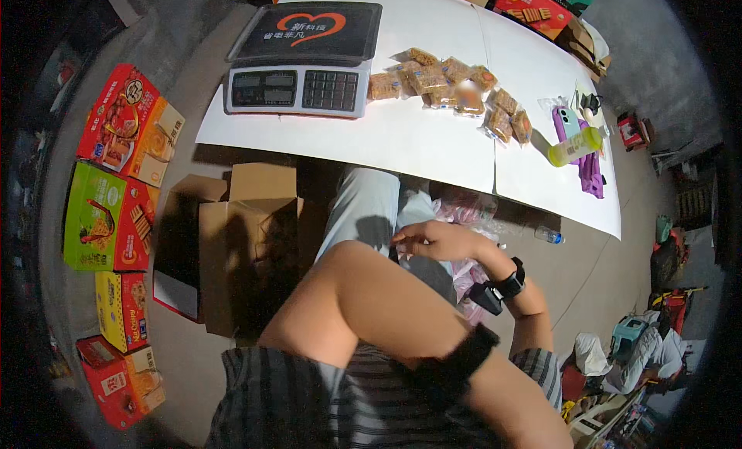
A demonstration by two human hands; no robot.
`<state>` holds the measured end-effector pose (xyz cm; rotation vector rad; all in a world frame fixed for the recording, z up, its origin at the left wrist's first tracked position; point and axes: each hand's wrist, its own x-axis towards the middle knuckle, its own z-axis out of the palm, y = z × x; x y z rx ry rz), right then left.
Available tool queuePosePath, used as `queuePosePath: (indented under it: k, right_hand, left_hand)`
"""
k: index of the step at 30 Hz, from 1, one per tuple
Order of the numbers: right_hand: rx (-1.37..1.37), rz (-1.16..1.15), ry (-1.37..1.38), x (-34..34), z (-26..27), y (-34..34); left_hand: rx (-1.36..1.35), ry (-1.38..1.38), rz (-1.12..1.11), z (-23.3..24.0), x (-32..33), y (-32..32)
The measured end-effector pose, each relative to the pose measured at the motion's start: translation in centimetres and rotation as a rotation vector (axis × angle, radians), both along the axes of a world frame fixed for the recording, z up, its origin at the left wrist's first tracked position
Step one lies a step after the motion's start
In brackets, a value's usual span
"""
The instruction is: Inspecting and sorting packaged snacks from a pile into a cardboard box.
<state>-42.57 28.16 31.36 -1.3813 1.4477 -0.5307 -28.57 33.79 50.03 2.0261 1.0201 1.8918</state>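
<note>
My right hand (443, 240) hangs over my lap below the table's edge, its fingers loosely bent and nothing visible in them. A black strap with a small device (493, 292) sits on that wrist. My left arm folds across my chest, with a black band (458, 362) near its wrist. Beyond the band, my left hand (516, 405) is close to the camera and blurred; its fingers are cut off by the frame. On the white table (324, 139) ahead, a digital weighing scale (295, 89) stands left of several clear-wrapped brown snack pieces (429, 78).
A green-capped bottle (574, 147), a phone (564, 121) and a purple strap (590, 179) lie at the table's right. Open cardboard boxes (249, 263) stand by my legs. Printed food cartons (107, 217) line the left floor. Pink plastic bags (464, 208) are under the table.
</note>
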Motion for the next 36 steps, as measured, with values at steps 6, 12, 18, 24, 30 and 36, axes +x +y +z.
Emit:
queuePosePath:
  k: [6, 12, 18, 24, 30, 36]
  right_hand:
    - [0.012, -0.108, -0.135, -0.5, -0.8, 0.8]
    - [-0.159, 0.089, -0.118, 0.6, -0.1, -0.2]
    - [-0.210, 0.479, -0.032, 3.9, -0.7, -5.5]
    - [-0.169, 0.566, 0.033, 3.8, -1.6, -5.1]
    - [-0.157, 0.382, 0.092, 2.9, -1.0, -2.5]
    - [-0.181, -0.067, 0.091, -1.3, 0.6, 1.3]
  left_hand:
    - [-0.183, -0.045, 0.197, 0.8, -2.3, 0.8]
    - [-0.209, -0.031, 0.240, 0.1, -1.9, 7.8]
    - [-0.265, -0.044, 0.388, -1.5, -1.6, 32.8]
    - [-0.289, -0.027, 0.398, -1.7, -1.0, 32.1]
    - [-0.296, 0.018, 0.419, 0.5, -0.6, -1.0]
    - [-0.141, 0.132, 0.519, -3.1, 2.1, -6.1]
